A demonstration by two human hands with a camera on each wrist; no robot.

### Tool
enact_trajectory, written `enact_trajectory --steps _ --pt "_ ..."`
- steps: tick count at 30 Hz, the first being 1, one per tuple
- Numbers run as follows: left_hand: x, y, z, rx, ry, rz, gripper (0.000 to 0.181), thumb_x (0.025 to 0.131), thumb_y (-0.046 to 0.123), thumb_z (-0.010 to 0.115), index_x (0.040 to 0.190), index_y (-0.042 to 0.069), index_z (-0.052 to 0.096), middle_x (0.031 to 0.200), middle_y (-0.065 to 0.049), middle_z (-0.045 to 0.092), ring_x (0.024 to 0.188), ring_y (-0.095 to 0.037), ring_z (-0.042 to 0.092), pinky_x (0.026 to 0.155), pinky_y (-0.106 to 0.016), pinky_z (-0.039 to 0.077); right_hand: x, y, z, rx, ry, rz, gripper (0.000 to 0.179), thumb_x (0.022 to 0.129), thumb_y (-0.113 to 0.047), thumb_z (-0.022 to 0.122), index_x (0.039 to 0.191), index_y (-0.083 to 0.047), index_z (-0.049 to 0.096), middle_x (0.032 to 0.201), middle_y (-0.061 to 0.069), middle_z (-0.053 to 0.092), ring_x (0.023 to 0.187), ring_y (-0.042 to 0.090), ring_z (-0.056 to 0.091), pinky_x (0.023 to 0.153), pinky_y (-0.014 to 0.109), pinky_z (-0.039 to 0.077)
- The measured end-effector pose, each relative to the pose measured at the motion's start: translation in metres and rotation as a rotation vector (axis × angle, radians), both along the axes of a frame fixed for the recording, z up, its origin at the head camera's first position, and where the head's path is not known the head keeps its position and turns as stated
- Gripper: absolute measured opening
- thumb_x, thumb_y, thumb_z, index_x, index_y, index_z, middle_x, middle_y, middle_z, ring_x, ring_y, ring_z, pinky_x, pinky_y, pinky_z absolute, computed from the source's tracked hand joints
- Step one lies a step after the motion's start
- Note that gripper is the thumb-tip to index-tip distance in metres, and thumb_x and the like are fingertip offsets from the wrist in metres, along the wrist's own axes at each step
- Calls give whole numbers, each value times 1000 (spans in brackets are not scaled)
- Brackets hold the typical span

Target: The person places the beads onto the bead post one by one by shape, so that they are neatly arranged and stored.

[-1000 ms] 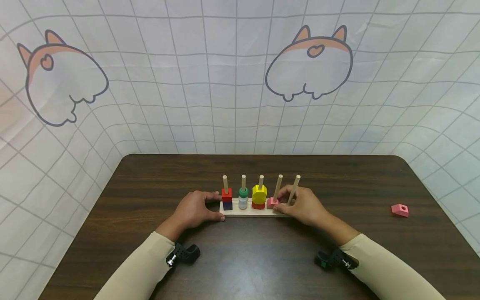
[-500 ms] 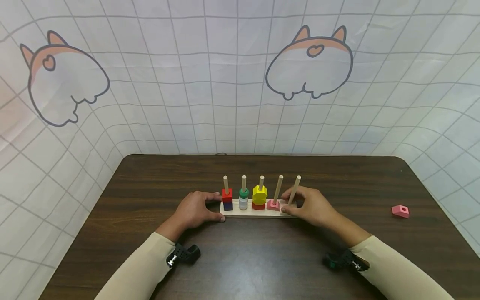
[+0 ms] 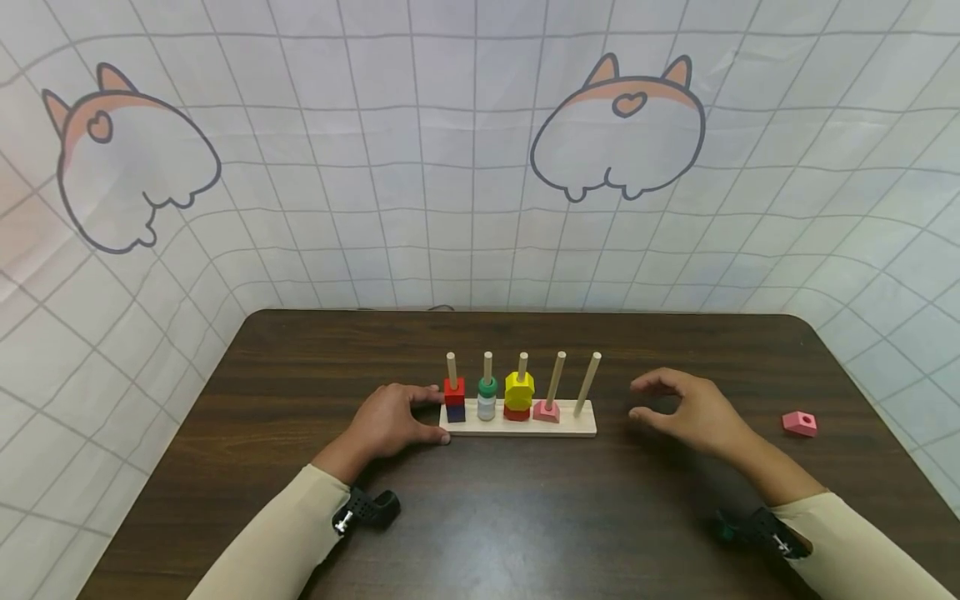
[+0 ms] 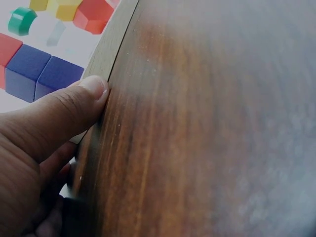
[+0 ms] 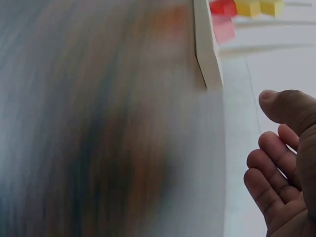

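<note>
A light wooden peg board (image 3: 517,429) with upright pegs stands on the table. My left hand (image 3: 390,421) grips its left end, the thumb (image 4: 91,89) against the front edge in the left wrist view. Red over dark blue blocks (image 3: 455,401) fill the leftmost peg. Beside them are a green ring over white pieces (image 3: 487,407), then yellow over red blocks (image 3: 518,393). One pink block (image 3: 547,412) sits low on the following peg. The rightmost peg (image 3: 588,385) is bare. My right hand (image 3: 693,408) hovers right of the board, fingers loosely bent, holding nothing.
A loose pink block (image 3: 799,423) with a hole lies on the dark wooden table (image 3: 480,517) at the right, beyond my right hand. A white grid-patterned curtain (image 3: 375,167) with cartoon drawings hangs behind the table.
My right hand has let go of the pink block on its peg and moved right, away from the board towards the loose pink block. The left hand has stayed put.
</note>
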State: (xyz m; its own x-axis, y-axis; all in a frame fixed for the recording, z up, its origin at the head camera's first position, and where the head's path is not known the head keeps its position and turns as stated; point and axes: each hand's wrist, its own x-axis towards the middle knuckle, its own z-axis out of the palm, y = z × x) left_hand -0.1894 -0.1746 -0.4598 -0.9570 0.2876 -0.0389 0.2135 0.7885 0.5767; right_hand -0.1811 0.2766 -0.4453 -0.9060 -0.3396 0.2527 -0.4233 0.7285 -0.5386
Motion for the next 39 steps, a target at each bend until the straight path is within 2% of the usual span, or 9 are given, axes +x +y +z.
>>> enact_trajectory --steps 9,15,19,22,26,29,30,34,39 --pt "1 0 -1 2 -6 9 55 74 40 93 123 22 77 136 -3 66 131 -31 56 106 -52 44 13 56 12 34 -25 -148 47 90 -38 81 126 -11 66 124 18 68 115 43 60 88 65 46" --pt "0 0 -1 1 0 8 55 73 41 93 123 23 77 136 -2 66 131 -30 56 105 -51 44 19 94 12 98 -49 -225 57 90 -42 80 132 -7 63 134 26 60 121 53 52 85 69 43" --pt "0 0 -1 2 6 5 55 73 41 93 123 23 77 136 -2 66 131 -30 56 105 -51 45 22 119 8 140 -56 -245 61 90 -41 80 135 -4 61 135 30 57 98 44 64 72 58 52" --pt "0 -1 -1 -1 14 1 55 73 41 93 123 23 77 136 -2 66 131 -31 56 105 -51 45 24 136 4 155 -56 -244 63 89 -38 81 135 -1 61 123 26 64 80 24 66 67 50 53" --pt "0 -1 -1 -1 18 -1 55 73 41 94 123 24 78 136 -2 66 131 -30 56 104 -51 45 26 151 -1 154 -56 -234 61 88 -32 84 132 3 62 117 29 65 98 41 64 77 65 48" --pt "0 -1 -2 4 14 0 55 73 41 94 122 24 78 136 -1 66 131 -29 56 104 -50 45 27 160 -6 157 -58 -237 59 86 -28 85 129 6 62 127 39 58 111 63 50 80 73 42" --pt "0 -1 -2 5 13 1 55 73 41 94 122 24 78 136 -1 66 131 -29 56 104 -50 45 28 162 -7 164 -61 -240 59 86 -28 85 129 6 62 128 40 57 110 63 50 79 73 42" --pt "1 -1 -2 6 12 2 54 73 40 94 122 24 78 136 -1 66 131 -29 56 104 -50 45 29 172 -13 190 -86 -261 60 88 -30 84 129 6 60 123 39 60 104 60 58 75 69 46" --pt "1 -1 -2 7 14 -1 54 73 40 93 122 24 78 136 -1 66 131 -29 56 105 -50 45 31 177 -17 189 -88 -272 52 89 -24 83 126 5 62 106 28 68 93 49 68 67 42 52"
